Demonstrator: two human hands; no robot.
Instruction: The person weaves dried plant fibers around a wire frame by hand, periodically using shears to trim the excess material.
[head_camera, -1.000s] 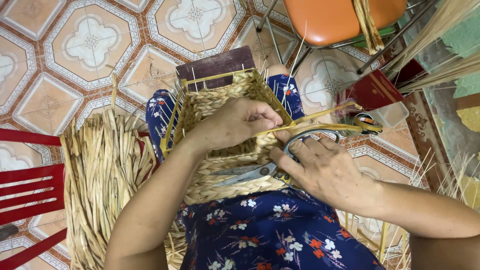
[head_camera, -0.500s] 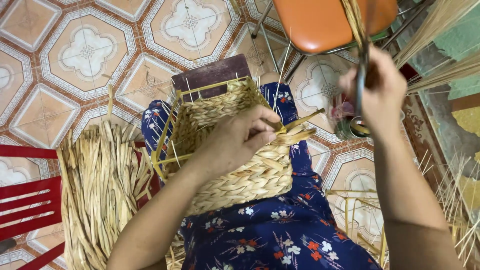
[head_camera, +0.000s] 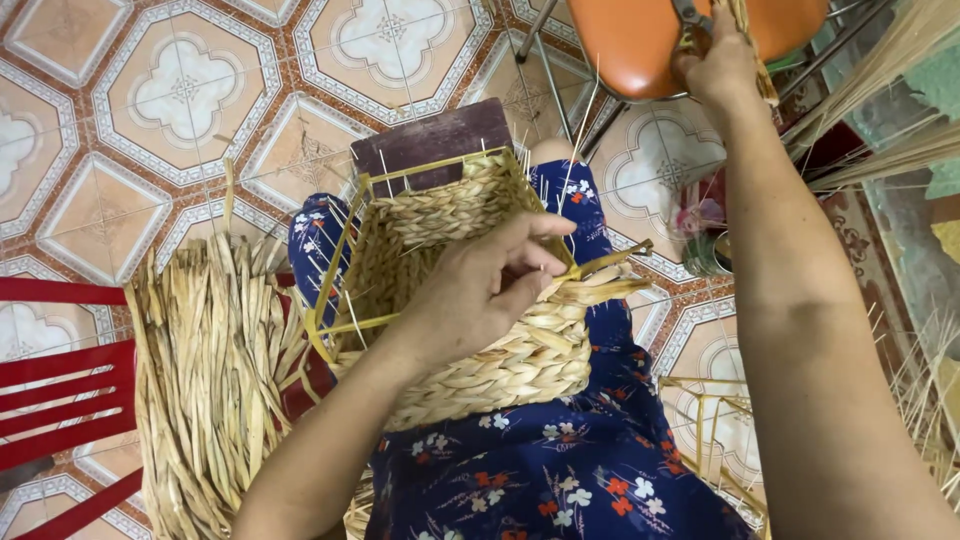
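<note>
A half-woven straw basket (head_camera: 470, 300) with a yellow wire frame rests on my lap, over a dark blue flowered garment (head_camera: 560, 470). My left hand (head_camera: 480, 290) lies on the basket's rim and pinches a flat straw strand that sticks out to the right. My right hand (head_camera: 722, 62) is stretched far up to the orange chair seat (head_camera: 640, 45), closed around grey scissors (head_camera: 688, 14), of which only the handles show. Some straw stalks hang beside that hand.
A thick bundle of dried straw (head_camera: 210, 370) lies at my left, partly over a red plastic stool (head_camera: 60, 390). A dark wooden block (head_camera: 430, 145) sits behind the basket. More loose stalks fan out at the right edge. Patterned tiles cover the floor.
My right hand picked up the scissors from the basket and carried them up and away to the orange chair. My left hand stayed on the basket, shifting its grip on the strand.
</note>
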